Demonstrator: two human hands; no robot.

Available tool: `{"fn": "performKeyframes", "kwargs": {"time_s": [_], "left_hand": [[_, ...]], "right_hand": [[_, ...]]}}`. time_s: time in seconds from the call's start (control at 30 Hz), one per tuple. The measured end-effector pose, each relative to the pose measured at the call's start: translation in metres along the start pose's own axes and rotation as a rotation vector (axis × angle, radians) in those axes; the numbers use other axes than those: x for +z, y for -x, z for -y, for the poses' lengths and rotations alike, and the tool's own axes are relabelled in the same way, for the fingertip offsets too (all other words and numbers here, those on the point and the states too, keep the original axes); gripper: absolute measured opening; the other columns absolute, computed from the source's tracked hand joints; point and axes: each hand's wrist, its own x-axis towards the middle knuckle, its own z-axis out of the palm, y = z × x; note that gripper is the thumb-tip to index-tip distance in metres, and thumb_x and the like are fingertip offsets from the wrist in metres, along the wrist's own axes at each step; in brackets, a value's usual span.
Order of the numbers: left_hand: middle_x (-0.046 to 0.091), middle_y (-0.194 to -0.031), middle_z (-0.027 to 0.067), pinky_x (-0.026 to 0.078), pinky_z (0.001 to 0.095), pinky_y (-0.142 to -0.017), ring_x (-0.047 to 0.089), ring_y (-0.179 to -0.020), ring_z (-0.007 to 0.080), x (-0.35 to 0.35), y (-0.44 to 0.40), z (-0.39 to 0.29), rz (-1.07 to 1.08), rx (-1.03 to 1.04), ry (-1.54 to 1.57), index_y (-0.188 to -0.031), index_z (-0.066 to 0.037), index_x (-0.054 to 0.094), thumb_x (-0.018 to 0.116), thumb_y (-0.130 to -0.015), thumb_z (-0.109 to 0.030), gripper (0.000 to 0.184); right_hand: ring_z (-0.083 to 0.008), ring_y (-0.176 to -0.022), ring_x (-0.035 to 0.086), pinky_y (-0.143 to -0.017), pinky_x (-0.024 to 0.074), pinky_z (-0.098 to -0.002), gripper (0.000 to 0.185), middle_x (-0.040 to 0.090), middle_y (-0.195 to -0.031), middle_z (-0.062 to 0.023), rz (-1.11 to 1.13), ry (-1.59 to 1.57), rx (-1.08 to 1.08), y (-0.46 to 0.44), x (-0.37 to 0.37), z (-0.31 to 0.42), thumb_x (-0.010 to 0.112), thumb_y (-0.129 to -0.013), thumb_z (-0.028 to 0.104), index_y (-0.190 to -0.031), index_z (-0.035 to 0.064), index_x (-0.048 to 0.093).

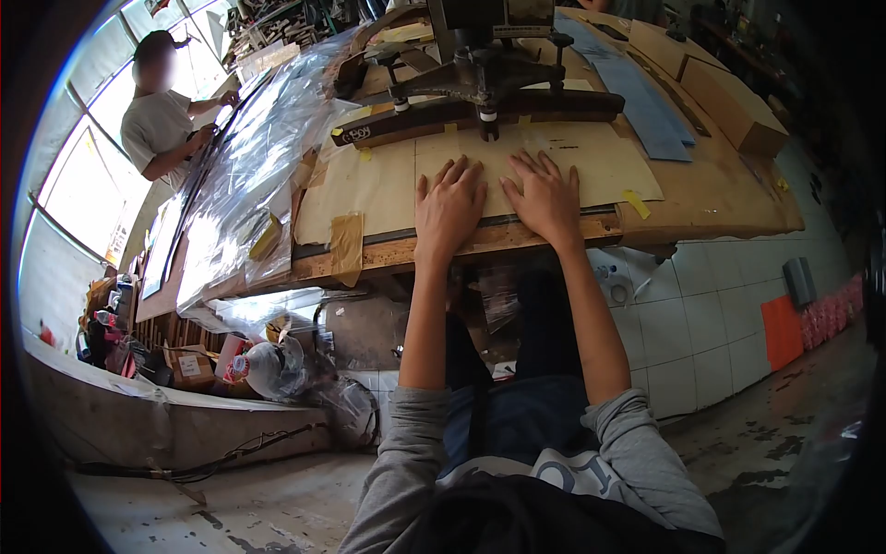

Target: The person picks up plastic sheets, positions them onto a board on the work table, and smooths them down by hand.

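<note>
The left hand [448, 208] and right hand [544, 196] lie open, fingers spread, gripping nothing, on the pale sheet [369, 189] near the tabletop's [591, 227] front edge. Even, flat pressure should steady it best, fingertips clear of the metal foot [488, 127] just ahead. Beyond, a dark curved bar [572, 104] blocks reach; clear plastic [235, 180] spreads left, blue sheeting [641, 111] right.

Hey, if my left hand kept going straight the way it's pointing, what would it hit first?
Past its fingertips, your left hand would slide over the pale sheet and probably meet the dark bar first, though depth is hard to judge here.
</note>
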Motion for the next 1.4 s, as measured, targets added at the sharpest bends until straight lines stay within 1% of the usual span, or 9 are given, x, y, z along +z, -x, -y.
{"fn": "performKeyframes", "kwargs": {"time_s": [0.33,0.53,0.73,0.83,0.93,1.03,1.1,1.2,1.4], "left_hand": [[0.043,-0.144,0.0054,0.017,0.0512,-0.113,0.037,-0.135,0.0197,-0.011,0.005,0.003,0.137,0.089,0.069,-0.130,-0.020,0.056,0.056,-0.080,-0.057,0.062],[0.048,-0.140,0.0040,0.020,0.0512,-0.112,0.043,-0.130,0.0193,-0.010,0.002,0.001,0.114,0.033,0.107,-0.124,-0.021,0.059,0.057,-0.084,-0.047,0.047],[0.068,-0.107,0.0084,0.039,0.0453,-0.097,0.062,-0.103,0.0281,-0.005,-0.001,0.001,-0.062,0.046,0.185,-0.109,-0.013,0.064,0.056,-0.090,-0.029,0.026],[0.069,-0.094,0.0115,0.046,0.0412,-0.085,0.065,-0.088,0.0324,0.000,-0.002,0.005,-0.156,0.089,0.162,-0.102,-0.010,0.065,0.056,-0.090,-0.025,0.021],[0.068,-0.094,0.0151,0.050,0.0399,-0.076,0.065,-0.087,0.0340,-0.005,-0.002,0.004,-0.137,-0.002,0.267,-0.100,-0.008,0.066,0.056,-0.090,-0.021,0.019],[0.068,-0.084,0.0147,0.048,0.0407,-0.078,0.065,-0.081,0.0320,-0.014,0.004,-0.002,-0.065,0.058,0.412,-0.092,-0.006,0.066,0.058,-0.088,-0.019,0.016],[0.069,-0.090,0.0137,0.050,0.0392,-0.078,0.065,-0.084,0.0320,-0.018,0.011,-0.005,0.047,0.147,0.483,-0.094,-0.004,0.067,0.060,-0.087,-0.018,0.017],[0.070,-0.093,0.0116,0.049,0.0381,-0.081,0.066,-0.087,0.0302,-0.025,0.014,-0.005,0.139,0.343,0.570,-0.092,-0.002,0.068,0.064,-0.082,-0.017,0.018],[0.070,-0.095,0.0102,0.047,0.0365,-0.084,0.063,-0.090,0.0277,-0.027,0.014,0.001,0.267,0.453,0.644,-0.088,-0.002,0.068,0.069,-0.073,-0.018,0.021]], "right_hand": [[-0.0250,-0.130,0.043,-0.108,0.0224,-0.0598,0.043,0.054,-0.134,-0.0022,-0.006,-0.048,0.011,0.000,-0.001,-0.002,0.053,-0.091,0.039,-0.125,0.0134,0.059],[-0.0257,-0.128,0.044,-0.108,0.0231,-0.0576,0.042,0.056,-0.131,-0.0050,-0.014,-0.105,0.018,-0.002,-0.001,-0.006,0.054,-0.091,0.039,-0.121,0.0119,0.061],[-0.0289,-0.117,0.054,-0.104,0.0305,-0.0540,0.039,0.062,-0.121,-0.0109,-0.108,-0.252,0.011,-0.002,0.000,-0.009,0.057,-0.090,0.035,-0.115,0.0066,0.064],[-0.0303,-0.111,0.057,-0.103,0.0325,-0.0519,0.038,0.064,-0.116,-0.0126,-0.128,-0.315,0.018,-0.003,0.001,-0.012,0.056,-0.091,0.035,-0.113,0.0055,0.065],[-0.0326,-0.102,0.061,-0.100,0.0360,-0.0492,0.037,0.067,-0.108,-0.0154,-0.150,-0.394,0.052,-0.007,0.001,-0.016,0.055,-0.092,0.035,-0.111,0.0041,0.065],[-0.0344,-0.098,0.064,-0.096,0.0417,-0.0440,0.035,0.068,-0.101,-0.0182,-0.193,-0.540,0.118,-0.008,-0.001,-0.017,0.055,-0.093,0.031,-0.110,0.0023,0.065],[-0.0350,-0.097,0.064,-0.093,0.0452,-0.0398,0.033,0.068,-0.098,-0.0195,-0.220,-0.684,0.167,-0.009,-0.006,-0.018,0.056,-0.092,0.028,-0.110,0.0012,0.065],[-0.0348,-0.102,0.063,-0.090,0.0477,-0.0373,0.031,0.067,-0.102,-0.0197,-0.059,-0.638,0.198,-0.023,-0.018,-0.035,0.059,-0.090,0.022,-0.110,0.0001,0.064],[-0.0332,-0.109,0.058,-0.096,0.0442,-0.0400,0.037,0.062,-0.114,-0.0199,0.189,-0.252,-0.213,-0.075,0.003,-0.061,0.068,-0.080,0.019,-0.113,0.0029,0.063]]}}
